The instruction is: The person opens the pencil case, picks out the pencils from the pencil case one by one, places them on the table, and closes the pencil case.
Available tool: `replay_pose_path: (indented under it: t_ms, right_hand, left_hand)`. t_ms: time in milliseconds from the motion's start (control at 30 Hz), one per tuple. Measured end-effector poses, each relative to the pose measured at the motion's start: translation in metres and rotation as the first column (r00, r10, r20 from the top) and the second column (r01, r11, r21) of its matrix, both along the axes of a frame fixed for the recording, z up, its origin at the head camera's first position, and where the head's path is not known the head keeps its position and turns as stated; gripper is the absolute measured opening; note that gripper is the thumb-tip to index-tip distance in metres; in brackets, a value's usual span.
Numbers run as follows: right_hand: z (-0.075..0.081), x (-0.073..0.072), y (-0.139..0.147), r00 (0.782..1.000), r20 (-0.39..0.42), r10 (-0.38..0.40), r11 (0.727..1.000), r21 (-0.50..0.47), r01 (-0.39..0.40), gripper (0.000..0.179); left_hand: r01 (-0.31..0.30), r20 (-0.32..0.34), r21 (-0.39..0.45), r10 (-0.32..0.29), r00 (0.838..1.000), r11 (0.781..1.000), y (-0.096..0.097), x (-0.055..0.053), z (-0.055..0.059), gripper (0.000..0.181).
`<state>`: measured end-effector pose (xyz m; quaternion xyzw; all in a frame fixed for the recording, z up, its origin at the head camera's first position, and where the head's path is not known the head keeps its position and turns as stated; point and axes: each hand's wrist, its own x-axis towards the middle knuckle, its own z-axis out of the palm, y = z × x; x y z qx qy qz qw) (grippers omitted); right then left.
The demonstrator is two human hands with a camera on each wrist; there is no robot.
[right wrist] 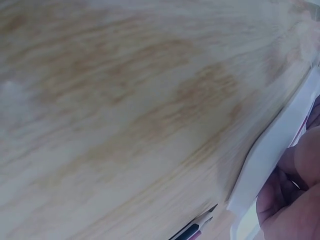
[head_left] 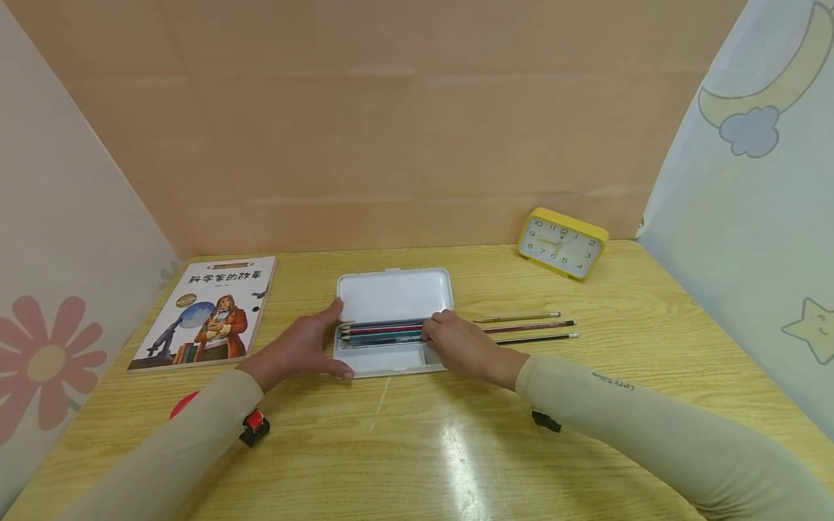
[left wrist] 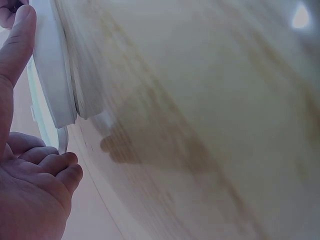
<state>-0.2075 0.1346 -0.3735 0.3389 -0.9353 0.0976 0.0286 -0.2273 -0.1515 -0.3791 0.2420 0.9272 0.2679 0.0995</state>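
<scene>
A white pencil case point(head_left: 394, 295) lies unfolded on the table, its lid tipped back. Several pencils point(head_left: 378, 332) lie side by side in its tray. At the left end, my left hand point(head_left: 306, 346) holds the case, thumb along the front corner and fingers at the lid's edge; the left wrist view shows these fingers point(left wrist: 57, 162) bent by the rim. My right hand point(head_left: 462, 346) is over the tray's right end, its curled fingers pinching a pencil there; the pinched end is hidden. Right of it lie a yellow pencil point(head_left: 521, 317), a dark red pencil point(head_left: 541, 326) and a black pencil point(head_left: 544, 338).
A book point(head_left: 202, 311) with an illustrated cover lies at the left. At the back right a yellow alarm clock point(head_left: 563, 244) leans back. A red round object point(head_left: 183, 404) is partly behind the left sleeve. Walls border the table point(head_left: 417, 449) at the back and sides.
</scene>
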Motion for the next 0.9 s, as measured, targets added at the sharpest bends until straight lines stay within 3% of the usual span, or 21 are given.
replay_pose_path:
  t_ms: [400, 900]
  right_hand:
    - [0.0011, -0.0022, 0.0006, 1.0, 0.003, 0.031, 0.999, -0.011, -0.031, 0.006]
    - [0.0038, -0.006, -0.0014, 0.998, 0.052, 0.022, 0.998, 0.065, -0.026, 0.007]
  left_hand:
    - [-0.003, -0.008, -0.013, 0.003, 1.0, 1.0, 0.0005, -0.0001, 0.0002, 0.124]
    - [-0.008, 0.001, -0.01, 0.008, 1.0, 1.0, 0.0007, 0.0006, 0.0005, 0.123]
